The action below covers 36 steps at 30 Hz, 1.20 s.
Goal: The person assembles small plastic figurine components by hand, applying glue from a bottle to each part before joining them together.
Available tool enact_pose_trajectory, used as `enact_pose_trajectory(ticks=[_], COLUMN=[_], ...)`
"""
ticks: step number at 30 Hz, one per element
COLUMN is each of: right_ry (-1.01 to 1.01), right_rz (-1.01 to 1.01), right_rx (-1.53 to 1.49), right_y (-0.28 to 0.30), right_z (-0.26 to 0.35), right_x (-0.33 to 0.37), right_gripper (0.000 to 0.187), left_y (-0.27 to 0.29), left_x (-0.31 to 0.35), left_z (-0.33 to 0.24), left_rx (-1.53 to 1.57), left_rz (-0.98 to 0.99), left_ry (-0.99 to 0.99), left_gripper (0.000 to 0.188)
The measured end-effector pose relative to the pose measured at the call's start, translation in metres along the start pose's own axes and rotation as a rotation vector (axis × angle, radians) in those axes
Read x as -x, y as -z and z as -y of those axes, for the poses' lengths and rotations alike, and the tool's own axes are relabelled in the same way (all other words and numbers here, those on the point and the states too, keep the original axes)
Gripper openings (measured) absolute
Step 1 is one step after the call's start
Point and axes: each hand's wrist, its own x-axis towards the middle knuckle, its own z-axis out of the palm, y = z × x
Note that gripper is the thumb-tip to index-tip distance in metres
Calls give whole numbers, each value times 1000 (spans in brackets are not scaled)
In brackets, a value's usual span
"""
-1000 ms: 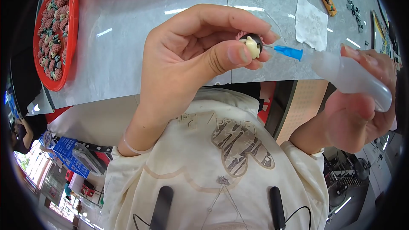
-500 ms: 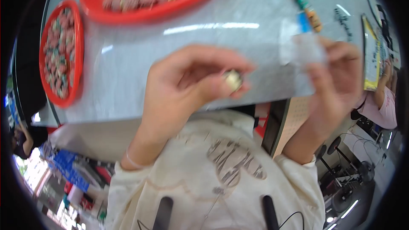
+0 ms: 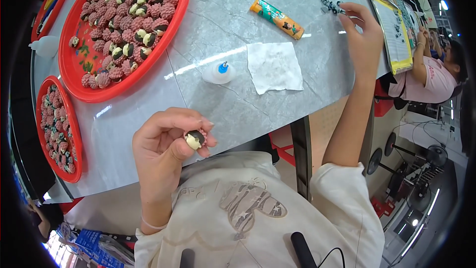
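Note:
My left hand (image 3: 161,151) pinches a small figure piece (image 3: 195,139) with a black and cream face and a pink ruffled part behind it. At the table's far right, my right hand (image 3: 364,32) reaches to a small cluster of dark bits (image 3: 329,5). Its thumb and forefinger are slightly apart at the cluster's edge, and I see nothing lifted between them. A white squeeze bottle (image 3: 218,75) with a blue tip stands between my hands. Beside it lies a crumpled white tissue (image 3: 275,68).
A large red tray (image 3: 184,0) of pink ruffled pieces is at the far left, with a smaller red tray (image 3: 79,141) nearer me. An orange-green tube (image 3: 276,18) lies beyond the tissue. A yellow-edged board (image 3: 402,64) and a person in pink (image 3: 421,82) are at right.
My right hand has let go of the white bottle, which now stands on the table, and has moved out to the dark bits. My left hand still holds the figure piece. The view has shifted.

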Motion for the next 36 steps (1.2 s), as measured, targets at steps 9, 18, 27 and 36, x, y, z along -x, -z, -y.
enact_pose_trajectory(ticks=[9, 18, 27, 36], right_ry=[-183, -262, -277, 279], right_rz=[125, 609, 681, 662], right_rx=[-563, -1100, -1165, -851], right_y=[4, 2, -22, -27], right_z=[26, 84, 128, 129], right_x=[22, 75, 98, 94], right_gripper=[21, 27, 24, 26], left_y=[8, 2, 5, 8], left_x=[3, 1, 0, 6], left_z=[3, 3, 6, 0], left_rx=[31, -14, 114, -144], left_rz=[18, 35, 80, -60], left_ry=[19, 2, 11, -34], left_gripper=[35, 42, 45, 42])
